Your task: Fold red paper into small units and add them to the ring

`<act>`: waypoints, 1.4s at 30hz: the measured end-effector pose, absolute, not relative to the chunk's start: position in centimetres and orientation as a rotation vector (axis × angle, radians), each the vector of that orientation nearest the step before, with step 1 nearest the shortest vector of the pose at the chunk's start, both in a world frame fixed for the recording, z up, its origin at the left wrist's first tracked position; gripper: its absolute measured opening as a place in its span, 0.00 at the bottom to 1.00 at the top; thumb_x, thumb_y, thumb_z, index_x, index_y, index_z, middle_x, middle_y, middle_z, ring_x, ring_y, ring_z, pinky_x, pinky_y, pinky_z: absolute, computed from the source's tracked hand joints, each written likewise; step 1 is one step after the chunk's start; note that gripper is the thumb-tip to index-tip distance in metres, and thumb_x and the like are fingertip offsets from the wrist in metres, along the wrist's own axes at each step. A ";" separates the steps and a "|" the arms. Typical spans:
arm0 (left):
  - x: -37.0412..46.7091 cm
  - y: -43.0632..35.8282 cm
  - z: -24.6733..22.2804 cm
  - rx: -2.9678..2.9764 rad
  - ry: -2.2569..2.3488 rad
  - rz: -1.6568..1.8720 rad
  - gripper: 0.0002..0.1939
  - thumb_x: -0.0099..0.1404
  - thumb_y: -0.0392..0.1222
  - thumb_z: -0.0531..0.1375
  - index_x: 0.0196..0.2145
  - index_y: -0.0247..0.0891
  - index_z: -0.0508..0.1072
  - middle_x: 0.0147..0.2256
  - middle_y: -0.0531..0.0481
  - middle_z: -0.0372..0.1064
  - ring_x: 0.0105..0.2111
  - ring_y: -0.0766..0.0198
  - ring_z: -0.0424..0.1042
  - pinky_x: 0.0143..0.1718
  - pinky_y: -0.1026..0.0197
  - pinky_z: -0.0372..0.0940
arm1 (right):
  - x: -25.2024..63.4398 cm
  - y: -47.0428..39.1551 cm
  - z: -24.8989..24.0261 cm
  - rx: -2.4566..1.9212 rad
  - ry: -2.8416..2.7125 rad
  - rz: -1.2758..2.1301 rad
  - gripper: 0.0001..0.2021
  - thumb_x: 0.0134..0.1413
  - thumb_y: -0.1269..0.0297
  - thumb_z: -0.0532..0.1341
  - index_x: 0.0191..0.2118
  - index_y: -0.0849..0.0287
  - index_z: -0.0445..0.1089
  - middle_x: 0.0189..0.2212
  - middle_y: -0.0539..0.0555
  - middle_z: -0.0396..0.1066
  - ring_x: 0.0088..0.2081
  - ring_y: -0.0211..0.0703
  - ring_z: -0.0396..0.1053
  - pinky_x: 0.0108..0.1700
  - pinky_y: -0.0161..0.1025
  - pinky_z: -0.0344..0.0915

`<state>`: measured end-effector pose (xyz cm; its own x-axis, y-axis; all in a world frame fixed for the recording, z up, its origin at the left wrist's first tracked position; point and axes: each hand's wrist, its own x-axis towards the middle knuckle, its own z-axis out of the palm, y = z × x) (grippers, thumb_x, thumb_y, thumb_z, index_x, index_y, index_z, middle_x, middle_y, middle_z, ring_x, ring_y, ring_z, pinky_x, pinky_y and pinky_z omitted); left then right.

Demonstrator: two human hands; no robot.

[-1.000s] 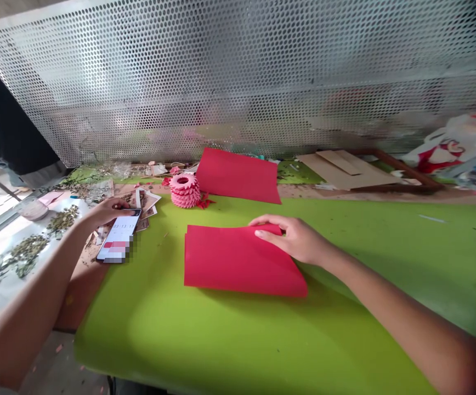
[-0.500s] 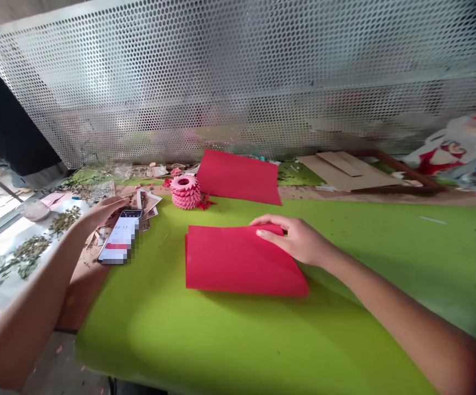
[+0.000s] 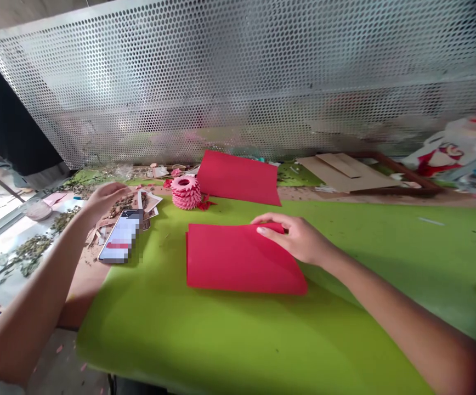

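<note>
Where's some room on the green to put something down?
On the green cover: in front of the folded red paper, and between the right hand and the cardboard. It's crowded left, around the phone, cards and dried plants.

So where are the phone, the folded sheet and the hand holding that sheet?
Phone (image 3: 118, 237): head view, middle of its screen.
Folded sheet (image 3: 238, 258): head view, middle of its upper face.
Right hand (image 3: 300, 239): head view, middle of the hand.

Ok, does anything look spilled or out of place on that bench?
Yes, left side: plant bits lie loose on a pale sheet, and brown crumbs litter the bench beyond the phone. Scattered so unevenly, they look spilled. The held red paper looks undamaged.
</note>
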<state>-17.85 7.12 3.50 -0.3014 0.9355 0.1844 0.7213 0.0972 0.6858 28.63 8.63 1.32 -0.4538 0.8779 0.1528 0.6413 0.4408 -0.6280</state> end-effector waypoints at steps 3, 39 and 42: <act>-18.8 7.8 1.4 1.665 2.111 0.884 0.27 0.54 0.66 0.61 0.40 0.41 0.78 0.41 0.46 0.77 0.39 0.53 0.73 0.37 0.58 0.65 | 28.5 8.5 1.4 -1.291 -2.240 0.695 0.15 0.58 0.51 0.57 0.42 0.53 0.75 0.45 0.55 0.78 0.45 0.53 0.76 0.45 0.44 0.72; -18.2 6.8 1.0 1.524 2.004 0.709 0.35 0.52 0.71 0.59 0.43 0.38 0.79 0.31 0.45 0.75 0.27 0.56 0.71 0.23 0.62 0.62 | 28.6 8.4 1.4 -1.300 -2.276 0.717 0.16 0.59 0.50 0.56 0.43 0.53 0.75 0.46 0.54 0.77 0.46 0.51 0.75 0.47 0.45 0.70; -18.2 6.9 1.0 1.507 1.987 0.715 0.36 0.51 0.71 0.60 0.43 0.36 0.78 0.27 0.47 0.73 0.24 0.60 0.68 0.20 0.64 0.58 | 28.6 8.4 1.4 -1.305 -2.285 0.711 0.16 0.59 0.50 0.56 0.43 0.53 0.75 0.47 0.54 0.77 0.46 0.52 0.75 0.48 0.45 0.70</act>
<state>-18.20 6.88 1.01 -0.2284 0.9683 -0.1015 0.6813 0.2334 0.6938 28.63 8.44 1.36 -0.4756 0.8739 0.1001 0.6630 0.4309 -0.6122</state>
